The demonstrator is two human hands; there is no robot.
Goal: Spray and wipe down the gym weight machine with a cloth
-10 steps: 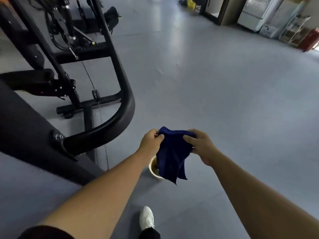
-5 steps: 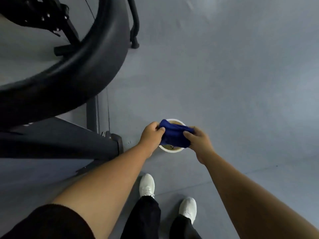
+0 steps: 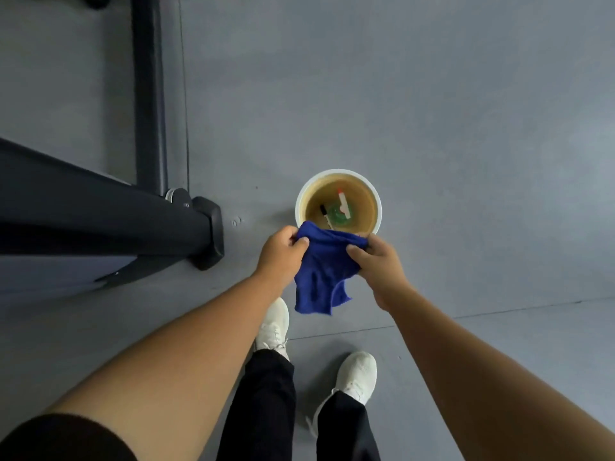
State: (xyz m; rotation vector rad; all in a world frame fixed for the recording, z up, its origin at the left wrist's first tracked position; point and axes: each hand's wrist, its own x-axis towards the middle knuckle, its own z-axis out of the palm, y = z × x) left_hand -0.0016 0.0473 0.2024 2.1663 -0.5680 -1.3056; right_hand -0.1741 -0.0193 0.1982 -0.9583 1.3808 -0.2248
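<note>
A grey floor [image 3: 432, 111] is filling the head view, with a thin seam running across it near the person's feet. At the left, the black base frame of the gym weight machine [image 3: 100, 221] is resting on the floor, one bar ending in a capped foot and a second dark post running away toward the top edge. A white bucket [image 3: 377, 202] with a tan interior is standing on the floor, apart from the machine's foot; small items are lying at its bottom, too small to identify. The blue cloth [image 3: 324, 271] is hanging above the near rim of the bucket, partly covering it. The left hand [image 3: 279, 252] and the right hand [image 3: 379, 264] are each pinching an upper corner of the cloth, fingers curled onto the fabric. Two white sneakers [image 3: 357, 374] and black trouser legs are showing below the forearms.
</note>
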